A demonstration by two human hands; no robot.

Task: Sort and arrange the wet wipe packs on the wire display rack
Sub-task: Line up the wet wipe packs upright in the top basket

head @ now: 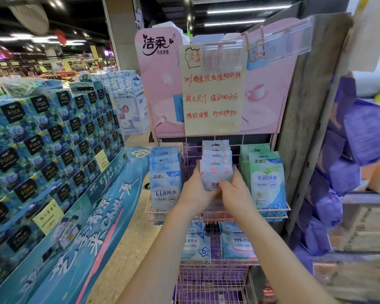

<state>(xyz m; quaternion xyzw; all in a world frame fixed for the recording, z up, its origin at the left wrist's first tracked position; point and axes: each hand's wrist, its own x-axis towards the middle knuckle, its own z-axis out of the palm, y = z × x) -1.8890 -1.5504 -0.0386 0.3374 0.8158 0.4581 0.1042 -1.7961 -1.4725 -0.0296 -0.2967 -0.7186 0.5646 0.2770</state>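
My left hand (195,190) and right hand (235,193) grip one stack of pink packs (216,170) between them. The left fingers curl round its left edge. The right fingers wrap its right edge, and the thumb lies across the lower front. Neither hand has any slack; both are closed tight on the stack.

The pink packs are soft, glossy plastic pouches, pale white-blue with blurred pink marks, each with a hang tab and slot at the top. They are fanned upward so the tabs step one behind another. I hold them upright in the middle of the rack (272,209), in its upper tier, just above the front rail.

The rack is thin pink-coated wire in a grid. At the left of that tier stand the blue packs (166,185), shiny and rectangular, printed "EDI". At the right stand the green packs (267,183), the same shape, with a heart on the front. More packs (237,245) lean in the rack's tier below. Above the rack a yellowish paper sign (212,93) with red handwriting is fixed over a smooth pink board (158,88).
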